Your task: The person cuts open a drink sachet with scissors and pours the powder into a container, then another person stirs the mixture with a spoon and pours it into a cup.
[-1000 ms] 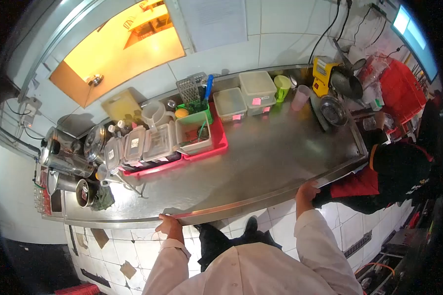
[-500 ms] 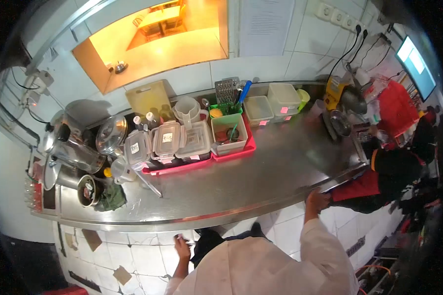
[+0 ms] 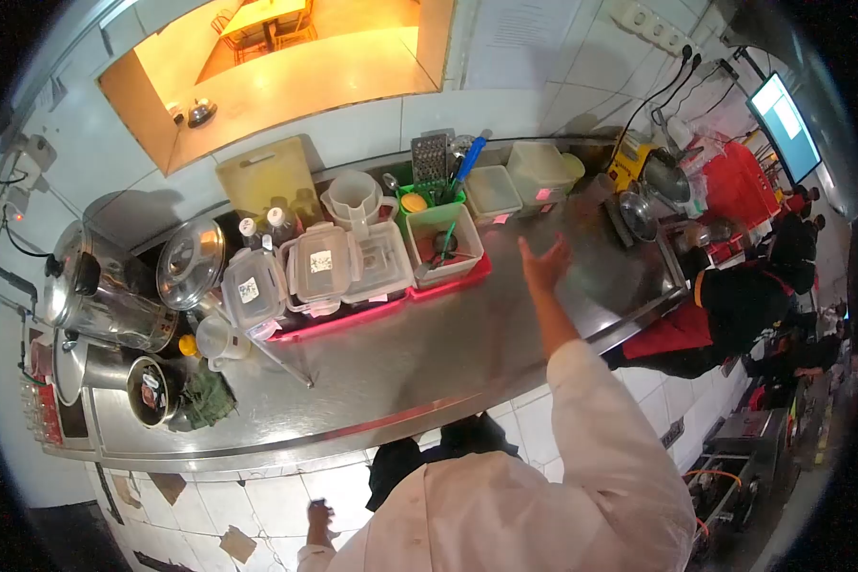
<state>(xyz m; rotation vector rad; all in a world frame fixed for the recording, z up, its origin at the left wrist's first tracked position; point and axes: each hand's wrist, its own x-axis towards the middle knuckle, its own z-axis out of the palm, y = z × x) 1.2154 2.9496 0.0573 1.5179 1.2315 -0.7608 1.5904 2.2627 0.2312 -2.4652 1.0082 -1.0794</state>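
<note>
Hovering above the counter [image 3: 381, 355], our right hand [image 3: 546, 265] lies just to the right of the open tub [image 3: 451, 275], the nearest container to it; its fingers are apart and appear to grasp nothing. Our left hand [image 3: 320, 515] hangs low in front of the open tub, over the floor; we cannot tell whether its fingers hold anything. We judge the chief hazard to be a snag: a low sideways sweep of the right hand could knock the open tub, or catch the blue handle [image 3: 470, 160] standing up behind it and tip the green basket [image 3: 460, 198]. A second risk lies left of the open tub, where a metal rod [image 3: 284, 364] juts toward us and a passing sleeve could hook it. To the right of the open tub, a co-worker [image 3: 734, 310] stands close enough to the counter for elbows to meet. As for containers, the open tub holds utensils, one with a green handle [image 3: 448, 234]; the green basket carries a grater [image 3: 430, 157] and an orange round item [image 3: 413, 202]. Left of the open tub sit labelled lidded boxes [image 3: 320, 272], contents unclear; farther left, a steel pot [image 3: 132, 389] holds small dark objects, too indistinct to name.
</note>
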